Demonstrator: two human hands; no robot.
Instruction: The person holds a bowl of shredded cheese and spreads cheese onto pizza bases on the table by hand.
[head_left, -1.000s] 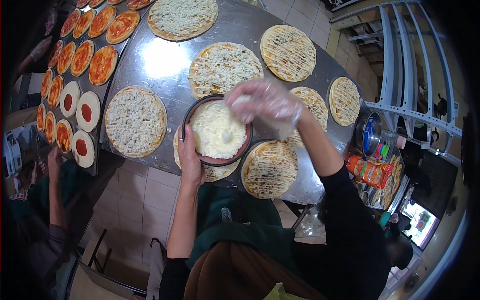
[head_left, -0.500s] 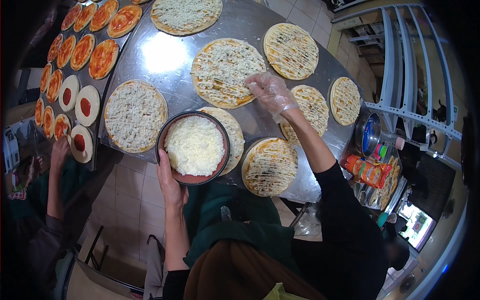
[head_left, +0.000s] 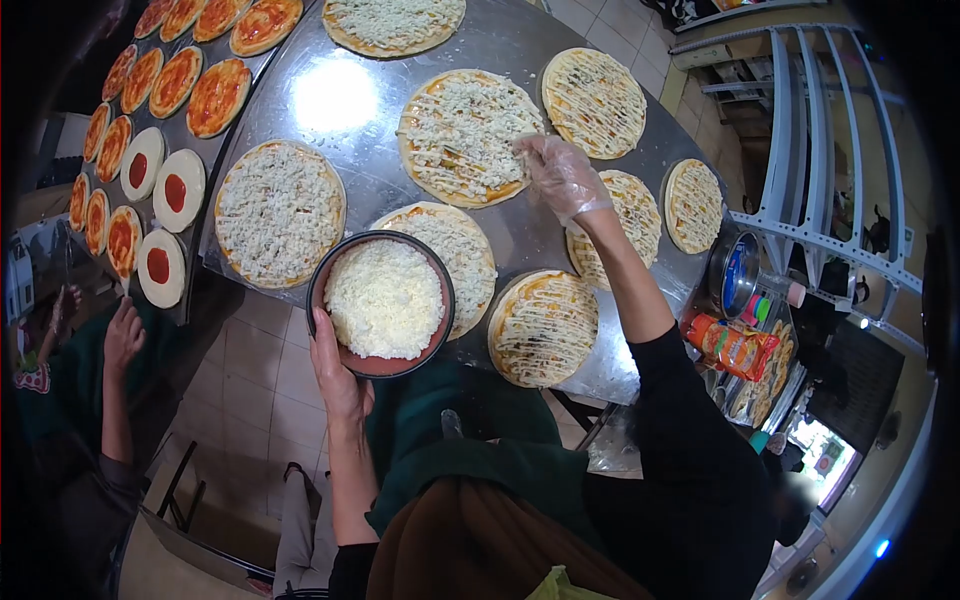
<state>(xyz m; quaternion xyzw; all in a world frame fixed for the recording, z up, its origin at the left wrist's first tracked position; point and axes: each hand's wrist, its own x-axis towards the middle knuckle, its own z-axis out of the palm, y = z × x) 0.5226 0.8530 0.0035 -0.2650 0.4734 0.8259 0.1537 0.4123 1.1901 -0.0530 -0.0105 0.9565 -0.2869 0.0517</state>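
My left hand [head_left: 341,376] grips a dark-rimmed, reddish-brown bowl [head_left: 401,371] from its lower left side. White grated cheese [head_left: 385,298] fills the bowl. In a clear plastic glove, my right hand [head_left: 566,178] is pinched over the right edge of a large pizza [head_left: 470,137]; a little grated cheese seems to be between the fingertips. That pizza has cheese over much of its top, with sauce stripes showing at the lower side. Partly hidden behind the bowl lies another cheese-covered pizza [head_left: 463,262]. A striped pizza [head_left: 626,225] sits partly under my right wrist.
Cheese-covered pizzas [head_left: 281,213] and striped pizzas [head_left: 543,330] lie about the metal table [head_left: 350,160]. At left, another person's hand [head_left: 124,338] works with a utensil by a tray of sauced bases [head_left: 216,98]. A metal bowl [head_left: 738,272] and orange packet [head_left: 733,347] stand at right.
My right hand has shifted slightly right along the pizza's edge, its fingers still pinched. The bowl stays in my left hand. The pizzas appear shifted as the view moved slightly.
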